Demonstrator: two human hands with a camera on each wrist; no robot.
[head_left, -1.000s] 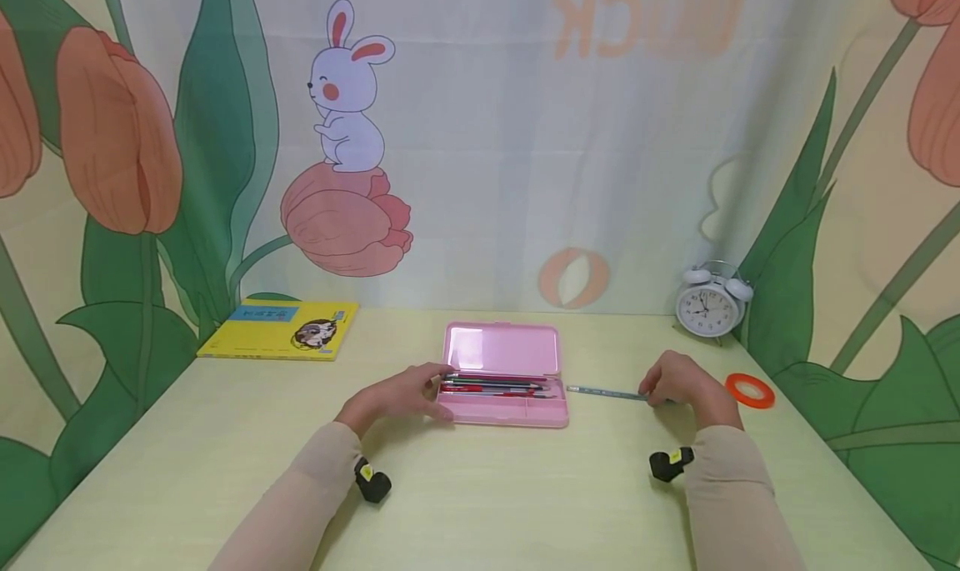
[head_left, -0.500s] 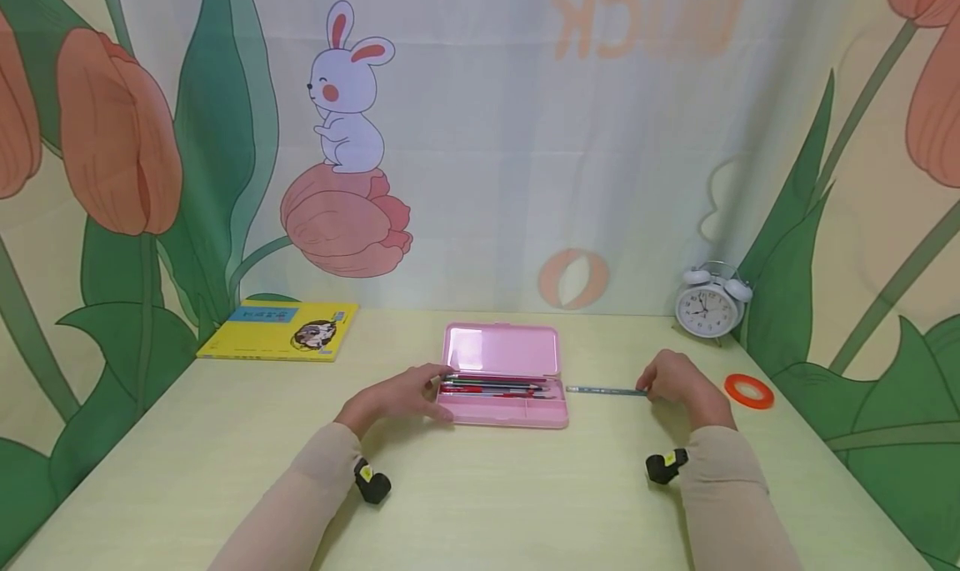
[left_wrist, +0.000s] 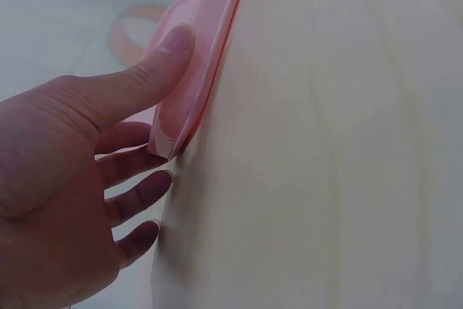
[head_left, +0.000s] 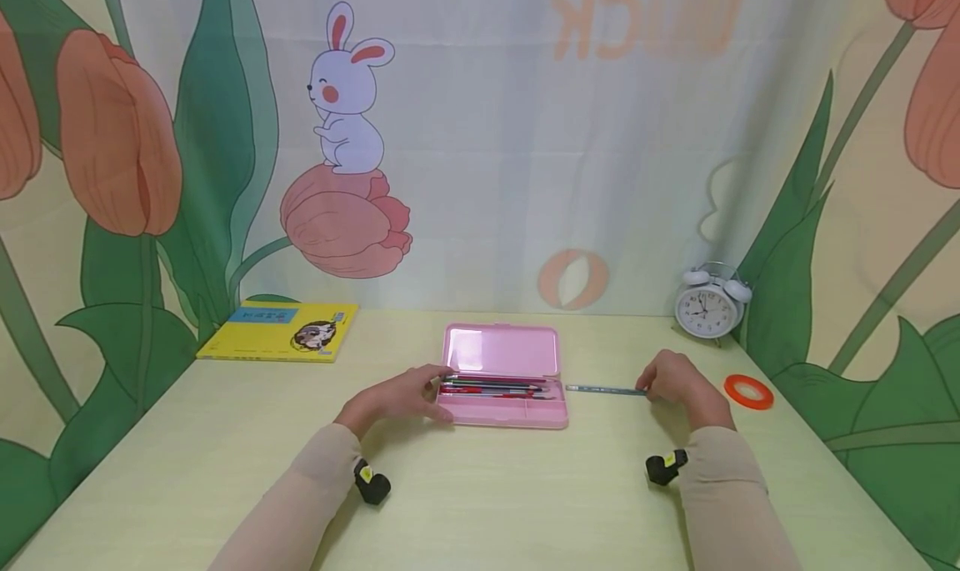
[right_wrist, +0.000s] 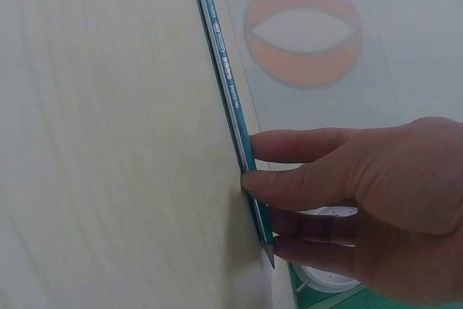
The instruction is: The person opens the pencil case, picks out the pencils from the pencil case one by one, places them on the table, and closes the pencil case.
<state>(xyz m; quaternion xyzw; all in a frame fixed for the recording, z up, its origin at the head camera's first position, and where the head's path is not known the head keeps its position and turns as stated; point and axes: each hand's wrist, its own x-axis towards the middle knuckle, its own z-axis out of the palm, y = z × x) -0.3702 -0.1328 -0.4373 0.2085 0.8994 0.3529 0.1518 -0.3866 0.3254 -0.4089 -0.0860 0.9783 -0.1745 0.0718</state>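
Observation:
A pink pencil case (head_left: 543, 410) lies with its lid swung back. Several pencils (head_left: 495, 385) lie in its rear compartment. My left hand (head_left: 405, 392) grips the case's left end, and in the left wrist view the thumb (left_wrist: 155, 70) lies along the case wall while the fingers reach round the corner. To the right of the case, my right hand (head_left: 678, 382) pinches a teal pencil (right_wrist: 226, 81) near its sharpened end, thumb on one side and fingers on the other. The pencil's other end points left, close to the right side of the case.
A yellow book (head_left: 270, 331) lies at the back left. At the back right stands a white alarm clock (head_left: 706, 310), with an orange ring of tape (head_left: 765, 400) in front of it. A printed curtain (head_left: 480, 137) hangs behind the table.
My right hand has shifted slightly left, and the teal pencil now lies a little straighter. The left hand and the case have stayed in place.

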